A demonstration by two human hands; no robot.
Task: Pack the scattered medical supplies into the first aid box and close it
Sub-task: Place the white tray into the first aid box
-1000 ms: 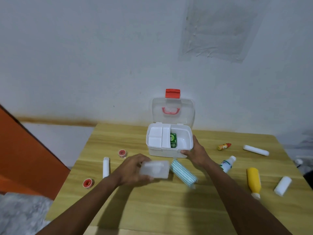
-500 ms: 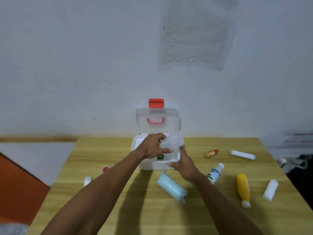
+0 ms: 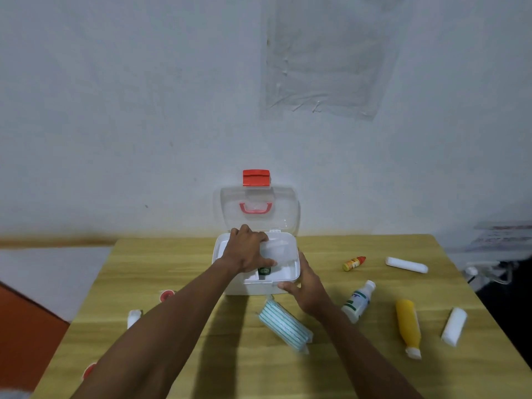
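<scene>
The white first aid box (image 3: 291,279) stands open at the table's far middle, its clear lid (image 3: 285,207) with a red latch upright. My left hand (image 3: 247,250) is over the box, holding a translucent plastic case (image 3: 276,249) down inside it. A green item (image 3: 264,271) lies in the box beneath. My right hand (image 3: 308,286) grips the box's front right corner. A striped mask pack (image 3: 283,326) lies in front of the box.
Right of the box lie a small orange bottle (image 3: 353,263), a white bottle (image 3: 358,300), a yellow bottle (image 3: 407,326) and two white rolls (image 3: 406,264) (image 3: 454,326). On the left are red tape rolls (image 3: 167,295) and a white roll (image 3: 134,316). The wooden table (image 3: 172,260) meets a wall.
My left hand carried the translucent case from the table in front of the box up and into the box. My right hand stayed on the box's front right corner.
</scene>
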